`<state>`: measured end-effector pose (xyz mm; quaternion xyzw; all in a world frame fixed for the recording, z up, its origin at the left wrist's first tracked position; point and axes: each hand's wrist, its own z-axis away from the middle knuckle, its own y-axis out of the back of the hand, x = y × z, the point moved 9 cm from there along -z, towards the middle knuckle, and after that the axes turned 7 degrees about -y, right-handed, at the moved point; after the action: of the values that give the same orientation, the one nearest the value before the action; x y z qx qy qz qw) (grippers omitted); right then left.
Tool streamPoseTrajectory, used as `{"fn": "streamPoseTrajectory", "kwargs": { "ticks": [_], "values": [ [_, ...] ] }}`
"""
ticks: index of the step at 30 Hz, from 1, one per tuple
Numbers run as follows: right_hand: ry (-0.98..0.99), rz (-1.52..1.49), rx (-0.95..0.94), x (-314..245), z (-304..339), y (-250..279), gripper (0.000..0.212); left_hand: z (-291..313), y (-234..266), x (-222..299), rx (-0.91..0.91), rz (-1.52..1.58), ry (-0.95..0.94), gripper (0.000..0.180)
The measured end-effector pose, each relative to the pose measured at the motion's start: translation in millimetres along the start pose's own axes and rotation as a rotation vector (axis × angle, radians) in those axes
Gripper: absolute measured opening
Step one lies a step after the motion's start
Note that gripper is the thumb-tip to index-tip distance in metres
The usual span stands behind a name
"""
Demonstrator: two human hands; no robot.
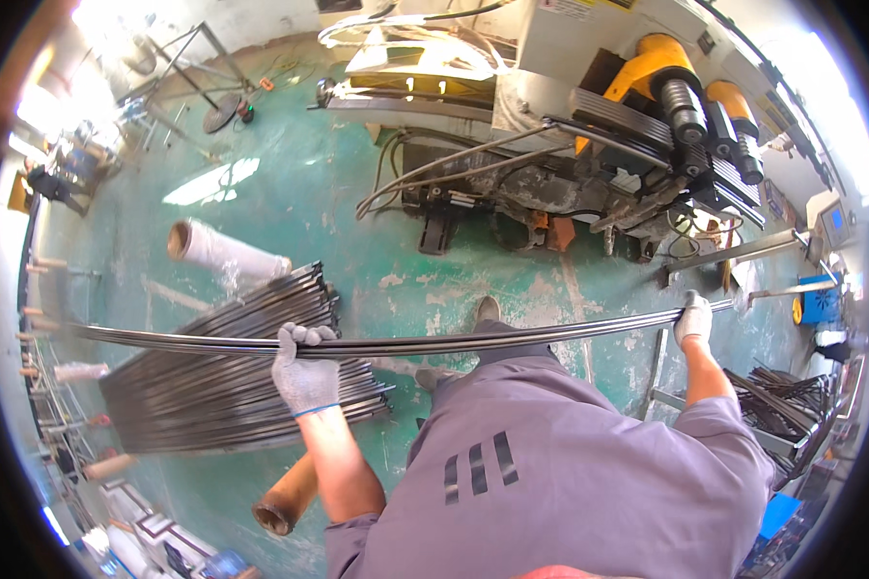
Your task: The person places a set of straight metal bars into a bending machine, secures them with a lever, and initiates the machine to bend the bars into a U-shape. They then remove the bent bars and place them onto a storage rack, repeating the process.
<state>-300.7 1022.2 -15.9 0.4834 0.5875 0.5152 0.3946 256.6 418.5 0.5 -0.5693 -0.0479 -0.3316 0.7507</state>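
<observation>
Several long, thin dark metal rods (434, 344) stretch across my front in one bundle, from the far left to the right side. My left hand (304, 370), in a pale knit glove with a blue cuff edge, wraps round the bundle left of my body. Toward its right end my right hand (693, 320), also gloved, grips the same bundle. Under the left part of the held rods lies a large stack of similar dark rods (232, 386); what supports the stack is hidden.
Ahead on the right stands a machine (541, 183) with yellow-and-steel cylinders (684, 106) and hoses. A plastic-wrapped roll (227, 253) and a brown cardboard tube (288, 497) flank the rod stack. At right, a metal bin (792, 415) holds dark scrap pieces. The green floor (357, 261) is worn.
</observation>
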Motion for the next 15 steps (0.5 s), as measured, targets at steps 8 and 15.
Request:
{"fn": "streamPoseTrajectory", "kwargs": {
  "ticks": [8, 15],
  "values": [
    [-0.992, -2.525, -0.656, -155.0, 23.4, -102.8, 0.058, -7.8, -173.4, -171.1, -0.152, -0.155, 0.099, 0.013],
    [-1.042, -2.37, -0.303, -86.3, -57.7, -84.9, 0.022, -44.7, -317.0, -187.4, -0.632, -0.329, 0.029, 0.024]
  ]
}}
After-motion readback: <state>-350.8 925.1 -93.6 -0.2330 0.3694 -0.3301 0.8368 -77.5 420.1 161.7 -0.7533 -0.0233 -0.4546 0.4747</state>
